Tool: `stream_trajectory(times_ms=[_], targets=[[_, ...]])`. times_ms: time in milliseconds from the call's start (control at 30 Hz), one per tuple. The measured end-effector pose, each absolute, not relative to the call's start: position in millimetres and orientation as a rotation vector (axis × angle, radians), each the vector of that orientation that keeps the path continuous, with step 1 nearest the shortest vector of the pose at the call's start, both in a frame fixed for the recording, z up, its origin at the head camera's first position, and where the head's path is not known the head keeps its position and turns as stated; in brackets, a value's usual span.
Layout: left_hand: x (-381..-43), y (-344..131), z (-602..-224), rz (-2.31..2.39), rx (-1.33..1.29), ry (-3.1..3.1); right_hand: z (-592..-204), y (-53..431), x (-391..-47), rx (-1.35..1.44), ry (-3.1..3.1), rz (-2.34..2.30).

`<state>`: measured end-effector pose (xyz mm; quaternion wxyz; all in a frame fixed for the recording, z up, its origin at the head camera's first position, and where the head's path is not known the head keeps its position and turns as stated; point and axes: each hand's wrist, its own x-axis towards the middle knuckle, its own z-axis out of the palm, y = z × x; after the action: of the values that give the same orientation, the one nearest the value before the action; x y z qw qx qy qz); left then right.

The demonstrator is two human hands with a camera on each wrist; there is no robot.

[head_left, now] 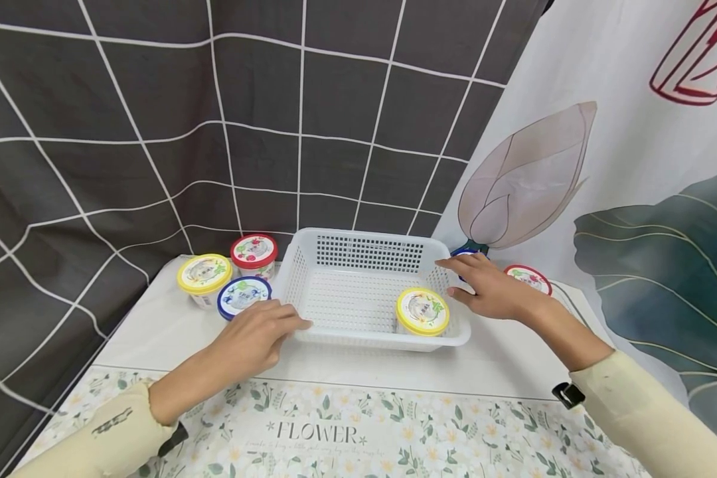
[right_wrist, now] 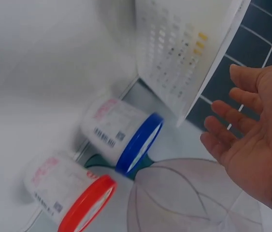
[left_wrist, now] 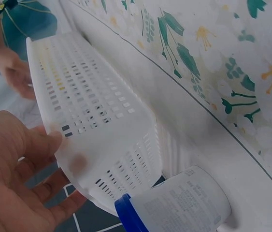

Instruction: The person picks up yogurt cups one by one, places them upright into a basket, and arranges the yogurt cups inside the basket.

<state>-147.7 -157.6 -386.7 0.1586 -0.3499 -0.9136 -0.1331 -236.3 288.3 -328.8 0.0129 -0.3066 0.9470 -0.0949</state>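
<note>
A white perforated plastic basket point(head_left: 358, 337) stands on the table. My left hand point(head_left: 261, 334) pinches its rim at the front left corner; in the left wrist view the thumb point(left_wrist: 49, 141) lies on the rim, and a fingertip shows faintly through the wall. Over the right rim my right hand point(head_left: 486, 285) hovers with its fingers spread loosely, holding nothing in the right wrist view. A yellow-lidded tub point(head_left: 422, 312) sits inside the basket at the front right. Right beside the left hand stands a blue-lidded tub point(head_left: 243, 296).
Left of the basket are a yellow-lidded tub point(head_left: 204, 275) and a red-lidded tub point(head_left: 254, 253). To its right stand another blue-lidded tub point(right_wrist: 121, 133) and another red-lidded tub point(right_wrist: 68, 193), partly hidden by the right hand in the head view. A dark grid curtain point(head_left: 263, 99) hangs behind.
</note>
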Motion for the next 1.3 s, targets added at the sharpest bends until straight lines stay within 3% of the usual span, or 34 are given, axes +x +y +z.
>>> stream_trajectory(times_ms=[633, 1300], targets=[[-149, -157, -387, -0.372, -0.997, -2.616, -342, 329, -250, -0.542, 3.014, -0.135], [-149, -155, -389, -0.369, -0.991, -2.594, -355, 372, -259, -0.325, 3.028, -0.071]])
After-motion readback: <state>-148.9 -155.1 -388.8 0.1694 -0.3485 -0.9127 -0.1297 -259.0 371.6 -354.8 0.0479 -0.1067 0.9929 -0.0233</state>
